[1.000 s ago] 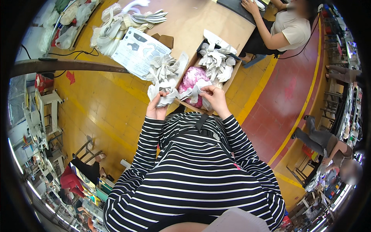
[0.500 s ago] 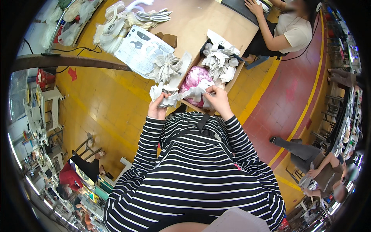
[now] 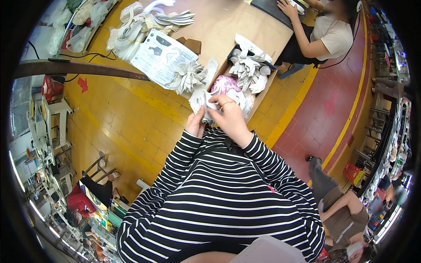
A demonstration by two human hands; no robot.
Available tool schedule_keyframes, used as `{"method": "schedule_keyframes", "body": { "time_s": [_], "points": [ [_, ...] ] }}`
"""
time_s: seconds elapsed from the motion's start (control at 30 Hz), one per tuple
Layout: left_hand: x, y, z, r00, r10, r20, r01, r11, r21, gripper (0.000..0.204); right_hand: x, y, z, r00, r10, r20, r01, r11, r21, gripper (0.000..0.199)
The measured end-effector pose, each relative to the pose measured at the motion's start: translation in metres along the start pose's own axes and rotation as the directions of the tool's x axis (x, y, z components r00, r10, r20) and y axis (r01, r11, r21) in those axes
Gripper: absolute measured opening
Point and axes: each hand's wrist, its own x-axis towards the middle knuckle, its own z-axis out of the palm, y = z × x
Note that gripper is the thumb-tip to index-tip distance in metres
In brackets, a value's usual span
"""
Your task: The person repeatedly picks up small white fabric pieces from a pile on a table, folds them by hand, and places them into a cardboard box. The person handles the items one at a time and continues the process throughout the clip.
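Observation:
My left hand (image 3: 195, 124) is closed round a bundle of white fabric pieces (image 3: 197, 100), its fingers at the lower end of the stack. Close beside it, my right hand (image 3: 231, 117) pinches the edge of a white piece at this bundle, thumb and fingers together. Both hands are over the near end of an open cardboard box (image 3: 265, 94). Inside the box lie a pink-and-white bundle (image 3: 224, 83), partly hidden behind my right hand, and a tied stack of white-grey cut pieces (image 3: 249, 69).
On the table (image 3: 232, 19) are another tied bundle of pale pieces (image 3: 187, 77), a printed sheet with drawings (image 3: 163, 56), brown pieces (image 3: 192, 45) and pale strips (image 3: 127, 38). A seated co-worker (image 3: 326, 39) is at the far right. Another person (image 3: 340, 197) stands at the lower right.
My right hand has moved left from over the pink bundle to the bundle in my left hand. My left hand has shifted slightly right. The person at the lower right has moved.

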Motion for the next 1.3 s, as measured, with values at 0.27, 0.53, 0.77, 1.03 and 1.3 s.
{"method": "schedule_keyframes", "body": {
  "time_s": [0.27, 0.53, 0.77, 1.03, 1.3],
  "points": [
    [-0.001, 0.006, -0.023, 0.999, 0.019, 0.036, -0.013, 0.988, -0.151, 0.031, -0.017, -0.009, 0.001, 0.909, -0.385, 0.164, 0.412, 0.890, -0.194, 0.026],
    [-0.003, 0.030, -0.038, 0.992, 0.086, 0.090, -0.053, 0.946, -0.320, 0.020, 0.016, 0.056, -0.024, 0.985, 0.064, -0.163, -0.093, 0.979, -0.180, 0.017],
    [-0.011, 0.055, -0.045, 0.954, 0.191, 0.231, -0.100, 0.929, -0.357, 0.028, 0.000, 0.124, -0.028, 0.986, 0.167, -0.003, -0.148, 0.868, -0.474, 0.022],
    [-0.011, 0.053, -0.032, 0.955, 0.163, 0.247, -0.015, 0.860, -0.510, 0.027, 0.011, 0.147, -0.026, 0.963, 0.215, -0.162, -0.262, 0.886, -0.382, 0.019],
    [-0.012, 0.032, -0.030, 0.989, -0.011, 0.147, 0.050, 0.962, -0.267, 0.030, 0.008, 0.082, -0.034, 0.975, 0.154, -0.162, -0.157, 0.988, -0.007, 0.013]
  ]
}}
